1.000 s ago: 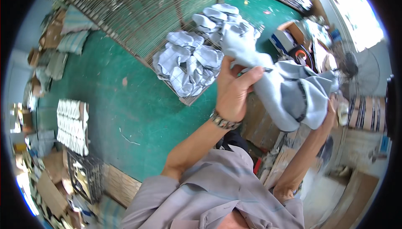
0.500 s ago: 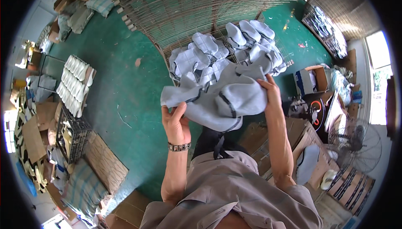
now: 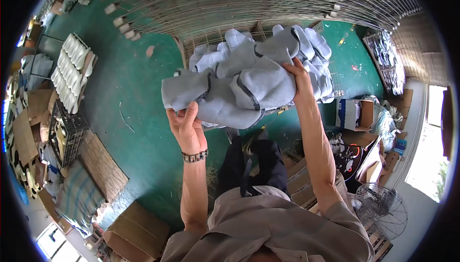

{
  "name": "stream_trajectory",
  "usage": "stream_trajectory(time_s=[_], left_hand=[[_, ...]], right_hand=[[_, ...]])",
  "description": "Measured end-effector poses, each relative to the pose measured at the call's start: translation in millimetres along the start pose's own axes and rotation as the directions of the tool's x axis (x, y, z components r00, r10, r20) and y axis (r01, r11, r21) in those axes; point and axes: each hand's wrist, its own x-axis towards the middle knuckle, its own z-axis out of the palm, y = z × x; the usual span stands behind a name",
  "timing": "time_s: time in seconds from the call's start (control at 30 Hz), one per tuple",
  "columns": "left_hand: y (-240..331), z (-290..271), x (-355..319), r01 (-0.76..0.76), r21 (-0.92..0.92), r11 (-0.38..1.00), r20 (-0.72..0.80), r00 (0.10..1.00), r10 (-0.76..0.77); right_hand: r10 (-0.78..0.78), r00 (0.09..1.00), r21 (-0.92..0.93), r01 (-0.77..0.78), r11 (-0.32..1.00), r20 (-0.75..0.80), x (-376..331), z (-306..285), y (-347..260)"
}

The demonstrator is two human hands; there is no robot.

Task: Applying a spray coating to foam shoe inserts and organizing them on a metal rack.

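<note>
One pale grey fabric piece with dark seams (image 3: 235,92) is held up in the air above a wire rack (image 3: 258,34) of similar grey pieces, its long axis running left to right and rising slightly toward the right. The left hand (image 3: 186,127) pinches its lower left edge, and the right hand (image 3: 299,77) clutches its upper right end. Two hands, one piece; the green floor (image 3: 139,94) lies below.

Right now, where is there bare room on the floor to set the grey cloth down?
The widest bare patch is the green floor between the tray of white pieces and the wire rack heaped with grey pieces. It is crowded on the person's right, around the open box and fan. Both the left hand and the right hand hold the grey cloth.
</note>
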Motion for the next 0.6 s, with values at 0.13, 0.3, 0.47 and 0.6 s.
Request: stream_trajectory(time_s=[0.13,0.3,0.47,0.6], left_hand=[[-93,-32,33,-0.037,-0.021,0.999,-0.096,0.995,0.035],[-322,-163,87,0.337,-0.050,0.940,-0.489,0.812,-0.317],[-473,-260,95,0.637,-0.003,0.770,-0.697,0.551,-0.459],[-480,-276,85,0.581,0.014,0.814,-0.630,0.637,-0.444]], right_hand=[[0.024,1.000,-0.054,-0.023,0.998,0.014,90,-30,56],[0.276,0.955,-0.161,-0.290,0.943,-0.107,239,-137,230],[0.431,0.699,-0.283,-0.660,0.696,-0.571,290,-233,353],[-0.125,0.844,-0.653,-0.301,0.695,-0.522,260,-220,349]])
